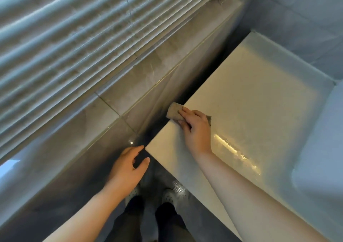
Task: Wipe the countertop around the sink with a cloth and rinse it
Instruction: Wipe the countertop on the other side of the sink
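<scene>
Small tan folded cloth (174, 112) pinned flat under right hand (194, 128) fingers, overhanging left edge of pale glossy countertop (250, 96), probably to catch the rim. Left hand (128, 165) empty, fingers loosely spread, off the near-left corner, likely for balance.

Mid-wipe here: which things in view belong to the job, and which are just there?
In the job:
- cloth, pressed flat under the right hand at the countertop's left edge
- countertop, with a wet sheen near the front
- sink, at the right edge of view

Just there:
- left hand, open and empty, off the counter
- blinds
- tiled ledge
- shoes
</scene>
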### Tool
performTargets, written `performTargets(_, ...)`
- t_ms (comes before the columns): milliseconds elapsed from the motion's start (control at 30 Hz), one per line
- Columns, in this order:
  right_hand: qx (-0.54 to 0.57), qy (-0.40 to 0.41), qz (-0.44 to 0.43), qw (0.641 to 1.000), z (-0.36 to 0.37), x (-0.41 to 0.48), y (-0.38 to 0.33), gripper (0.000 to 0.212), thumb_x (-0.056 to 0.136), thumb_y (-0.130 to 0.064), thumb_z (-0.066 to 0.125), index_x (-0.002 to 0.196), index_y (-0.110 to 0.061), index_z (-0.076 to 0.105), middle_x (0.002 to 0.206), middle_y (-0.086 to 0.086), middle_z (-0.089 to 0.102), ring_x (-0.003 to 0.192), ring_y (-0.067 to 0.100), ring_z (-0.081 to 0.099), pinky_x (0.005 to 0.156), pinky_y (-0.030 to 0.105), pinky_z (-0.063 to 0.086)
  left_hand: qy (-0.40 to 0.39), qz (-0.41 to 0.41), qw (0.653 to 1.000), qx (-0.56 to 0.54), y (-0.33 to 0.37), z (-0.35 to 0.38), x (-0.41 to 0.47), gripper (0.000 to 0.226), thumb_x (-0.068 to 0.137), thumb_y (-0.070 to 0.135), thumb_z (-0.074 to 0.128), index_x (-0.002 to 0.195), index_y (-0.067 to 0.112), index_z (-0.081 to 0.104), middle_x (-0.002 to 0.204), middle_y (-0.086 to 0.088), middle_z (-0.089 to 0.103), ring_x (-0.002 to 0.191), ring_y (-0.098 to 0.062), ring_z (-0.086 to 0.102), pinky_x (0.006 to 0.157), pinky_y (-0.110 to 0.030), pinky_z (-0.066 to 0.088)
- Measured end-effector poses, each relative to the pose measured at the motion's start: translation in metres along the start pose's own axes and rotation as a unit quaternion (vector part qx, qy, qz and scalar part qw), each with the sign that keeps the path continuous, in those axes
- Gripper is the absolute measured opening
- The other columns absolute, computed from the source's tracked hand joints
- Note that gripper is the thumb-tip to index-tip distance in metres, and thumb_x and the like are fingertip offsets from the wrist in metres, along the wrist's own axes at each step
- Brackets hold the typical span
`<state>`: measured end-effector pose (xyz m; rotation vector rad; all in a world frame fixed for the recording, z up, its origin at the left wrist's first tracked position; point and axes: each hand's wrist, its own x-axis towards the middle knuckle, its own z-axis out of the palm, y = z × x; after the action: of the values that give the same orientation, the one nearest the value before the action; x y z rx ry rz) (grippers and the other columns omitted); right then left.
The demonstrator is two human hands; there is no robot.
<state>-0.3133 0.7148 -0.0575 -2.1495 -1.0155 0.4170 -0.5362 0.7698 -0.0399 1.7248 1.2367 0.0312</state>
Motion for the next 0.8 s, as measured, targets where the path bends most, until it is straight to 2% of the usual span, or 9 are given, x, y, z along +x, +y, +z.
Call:
performTargets(167,-0.006,-0.024,-0.022,0.999,0.015,-0.039,-0.024,0.032,0.093,-0.019,0.056,0.123,-0.023,0.064,0.127,-0.009,0.062,0.117,0.015,0.045,0.097,0.023,0.030,0.004,-0.024,1.000,0.002,-0.024,-0.017,-0.015,0.044,0.090,0.034,0.060,0.132,0.026,0.051,0.130,0.009,0.051,0.114,-0.008,0.052,0.088,-0.020,0.039)
performTargets(333,-0.016,-0.021,-0.040,0.999,0.031,-0.074,-0.042,0.033,0.089,-0.014,0.061,0.120,-0.020,0.066,0.123,-0.009,0.064,0.113,0.013,0.047,0.096,0.026,0.036,-0.005,-0.013,0.999,0.030,-0.050,-0.039,-0.031,0.040,0.089,0.029,0.061,0.128,0.021,0.055,0.125,0.006,0.055,0.111,-0.007,0.053,0.089,-0.021,0.039)
performTargets(467,-0.030,-0.021,-0.022,0.999,0.038,-0.095,-0.053,0.034,0.089,-0.014,0.061,0.122,-0.022,0.065,0.123,-0.010,0.064,0.115,0.010,0.045,0.096,0.020,0.032,-0.034,-0.004,0.998,0.054,-0.070,-0.055,-0.044,0.040,0.088,0.035,0.061,0.127,0.025,0.055,0.122,0.010,0.054,0.109,-0.006,0.054,0.091,-0.025,0.043)
performTargets(567,-0.032,-0.038,-0.011,0.999,0.041,-0.112,-0.061,0.033,0.090,-0.018,0.059,0.123,-0.025,0.064,0.122,-0.013,0.063,0.116,0.003,0.042,0.095,0.008,0.027,-0.041,0.007,0.997,0.071,-0.078,-0.066,-0.047,0.039,0.088,0.034,0.061,0.126,0.023,0.057,0.121,0.010,0.055,0.112,-0.007,0.054,0.096,-0.030,0.045)
performTargets(667,0.026,-0.061,0.016,0.998,0.035,-0.129,-0.070,0.027,0.091,-0.021,0.057,0.115,-0.027,0.068,0.106,-0.019,0.064,0.103,-0.008,0.045,0.086,0.001,0.032,-0.056,0.017,0.994,0.094,-0.078,-0.073,-0.050,0.038,0.088,0.038,0.060,0.124,0.026,0.058,0.119,0.011,0.055,0.109,-0.008,0.056,0.096,-0.034,0.046)
performTargets(733,0.104,-0.069,0.062,0.990,0.026,-0.139,-0.079,0.022,0.092,-0.021,0.057,0.110,-0.027,0.069,0.095,-0.021,0.066,0.095,-0.006,0.055,0.078,0.003,0.039,-0.066,0.030,0.992,0.099,-0.079,-0.073,-0.051,0.040,0.086,0.041,0.061,0.123,0.027,0.058,0.119,0.011,0.055,0.107,-0.009,0.057,0.096,-0.037,0.047)
performTargets(800,0.163,-0.033,0.098,0.981,0.010,-0.141,-0.086,0.021,0.092,-0.022,0.058,0.109,-0.028,0.069,0.090,-0.018,0.068,0.087,-0.003,0.062,0.070,0.006,0.044,-0.075,0.043,0.991,0.101,-0.076,-0.071,-0.051,0.039,0.087,0.036,0.061,0.125,0.026,0.057,0.123,0.009,0.054,0.112,-0.009,0.055,0.099,-0.037,0.046)
